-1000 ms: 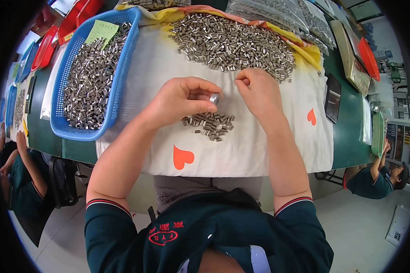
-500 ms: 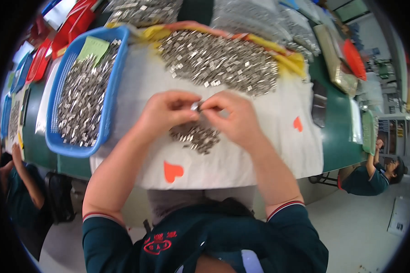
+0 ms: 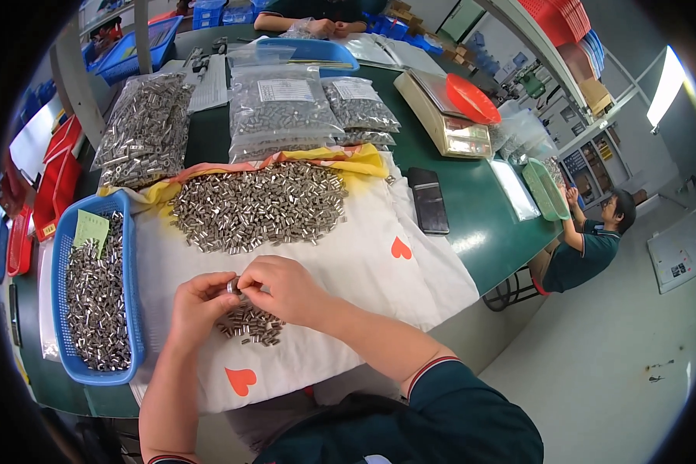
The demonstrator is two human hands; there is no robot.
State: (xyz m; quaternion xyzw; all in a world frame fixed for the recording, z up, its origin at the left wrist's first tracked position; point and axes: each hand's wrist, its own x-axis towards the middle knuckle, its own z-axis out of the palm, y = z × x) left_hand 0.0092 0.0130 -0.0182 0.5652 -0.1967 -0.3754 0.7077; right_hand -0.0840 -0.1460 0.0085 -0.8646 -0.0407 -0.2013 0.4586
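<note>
Bright, even light; fisheye-bent edges

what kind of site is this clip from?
Most likely a small-parts factory sorting or inspection bench: a heap of small metal sleeves on a white cloth, sealed bags of the same parts, a weighing scale. Both hands, left hand and right hand, pinch one sleeve.
</note>
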